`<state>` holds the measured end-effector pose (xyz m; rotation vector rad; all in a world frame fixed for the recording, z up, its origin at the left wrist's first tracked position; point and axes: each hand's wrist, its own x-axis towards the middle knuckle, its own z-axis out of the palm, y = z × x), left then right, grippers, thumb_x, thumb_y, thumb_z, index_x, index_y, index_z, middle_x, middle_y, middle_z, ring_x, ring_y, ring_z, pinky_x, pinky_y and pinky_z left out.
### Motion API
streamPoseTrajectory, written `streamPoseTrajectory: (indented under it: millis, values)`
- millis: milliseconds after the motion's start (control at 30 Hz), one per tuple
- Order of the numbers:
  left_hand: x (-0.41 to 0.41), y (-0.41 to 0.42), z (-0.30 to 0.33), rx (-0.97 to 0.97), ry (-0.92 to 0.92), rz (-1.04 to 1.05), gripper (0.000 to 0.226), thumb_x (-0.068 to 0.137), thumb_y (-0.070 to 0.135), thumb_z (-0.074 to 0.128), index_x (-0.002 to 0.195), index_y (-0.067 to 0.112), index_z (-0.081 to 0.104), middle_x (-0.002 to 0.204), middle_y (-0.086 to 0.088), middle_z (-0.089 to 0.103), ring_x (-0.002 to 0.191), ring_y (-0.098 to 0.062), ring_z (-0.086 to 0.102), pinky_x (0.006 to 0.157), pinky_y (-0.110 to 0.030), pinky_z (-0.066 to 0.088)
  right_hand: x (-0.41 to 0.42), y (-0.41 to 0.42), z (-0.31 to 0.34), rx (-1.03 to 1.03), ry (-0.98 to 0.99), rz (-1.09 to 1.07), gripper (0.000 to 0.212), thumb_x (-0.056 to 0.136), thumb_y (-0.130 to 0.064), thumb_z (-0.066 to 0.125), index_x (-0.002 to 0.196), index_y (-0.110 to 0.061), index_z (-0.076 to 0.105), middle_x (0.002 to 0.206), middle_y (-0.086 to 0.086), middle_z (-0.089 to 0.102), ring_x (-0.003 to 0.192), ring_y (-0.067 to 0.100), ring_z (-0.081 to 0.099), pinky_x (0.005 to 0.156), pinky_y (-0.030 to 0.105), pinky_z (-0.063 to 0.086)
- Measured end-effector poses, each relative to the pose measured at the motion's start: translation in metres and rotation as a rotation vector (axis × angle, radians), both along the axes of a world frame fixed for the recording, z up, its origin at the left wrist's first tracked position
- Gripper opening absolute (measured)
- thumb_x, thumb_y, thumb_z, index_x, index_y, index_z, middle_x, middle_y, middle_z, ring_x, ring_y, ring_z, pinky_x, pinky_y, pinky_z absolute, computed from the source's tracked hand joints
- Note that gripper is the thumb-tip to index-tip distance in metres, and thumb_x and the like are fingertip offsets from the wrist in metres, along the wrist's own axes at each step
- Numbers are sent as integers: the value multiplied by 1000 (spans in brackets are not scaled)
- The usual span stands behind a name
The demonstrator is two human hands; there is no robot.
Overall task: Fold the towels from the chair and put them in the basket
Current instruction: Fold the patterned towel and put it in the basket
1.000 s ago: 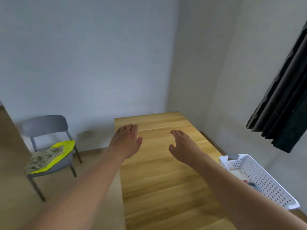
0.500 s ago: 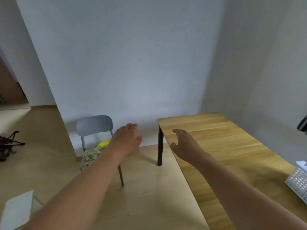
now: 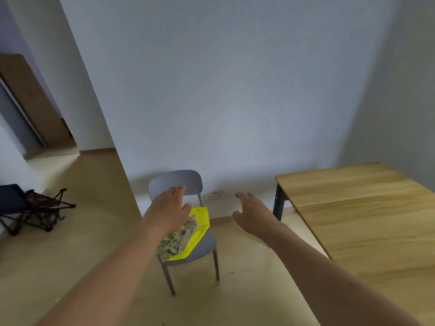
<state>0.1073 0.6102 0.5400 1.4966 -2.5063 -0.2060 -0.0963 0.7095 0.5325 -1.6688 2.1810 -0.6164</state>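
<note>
A grey chair [image 3: 186,182] stands by the wall in the middle of the view. On its seat lies a floral-patterned towel [image 3: 179,236] on top of a bright yellow towel [image 3: 200,222]. My left hand [image 3: 169,208] is stretched out in front of the chair, fingers straight, holding nothing and covering part of the seat. My right hand [image 3: 254,212] reaches forward to the right of the chair, fingers relaxed and empty. The basket is out of view.
A wooden table [image 3: 367,208] with a black leg [image 3: 279,203] fills the right side. A folding stool [image 3: 30,208] with dark fabric sits at the left on the floor. A wall socket [image 3: 213,196] is behind the chair. A doorway opens at the far left.
The view has swung left: the chair moved toward the centre, the table slid to the right and the basket left the frame. Both hands stay outstretched and empty.
</note>
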Motion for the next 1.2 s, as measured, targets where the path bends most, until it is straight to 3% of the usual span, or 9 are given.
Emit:
streamPoseTrajectory:
  millis: [267, 667, 967, 1100, 1200]
  values:
    - [50, -150, -7, 39, -3, -54, 53, 98, 33, 40, 145, 12, 31, 148, -11, 37, 134, -29, 37, 108, -38, 31, 52, -147, -11, 35, -32, -33, 48, 89, -20, 51, 136, -11, 43, 138, 11, 45, 121, 30, 48, 98, 36, 40]
    - [96, -376, -55, 209, 10, -314, 51, 95, 30, 45, 142, 10, 36, 145, -12, 42, 131, -28, 41, 108, -37, 35, 140, -302, -45, 97, -88, -360, 52, 89, -19, 51, 140, -10, 44, 140, 8, 49, 129, 24, 45, 106, 33, 37]
    - [52, -450, -82, 255, -59, -514, 49, 97, 30, 43, 142, 13, 38, 145, -8, 44, 132, -24, 42, 107, -35, 35, 121, -349, -69, 167, -113, -543, 45, 94, -20, 46, 138, -10, 43, 139, 8, 48, 126, 23, 47, 102, 32, 38]
    - [41, -482, -109, 285, -122, -527, 46, 96, 30, 43, 140, 18, 41, 144, -4, 45, 131, -22, 43, 106, -32, 35, 117, -390, -114, 229, -162, -593, 36, 90, -21, 45, 124, -8, 50, 126, 10, 55, 115, 27, 52, 93, 35, 44]
    - [28, -513, -139, 352, -179, -542, 44, 95, 28, 44, 138, 18, 44, 143, -5, 46, 130, -21, 44, 107, -32, 35, 127, -424, -162, 306, -264, -573, 40, 91, -24, 44, 128, -10, 47, 130, 8, 52, 121, 26, 48, 97, 34, 41]
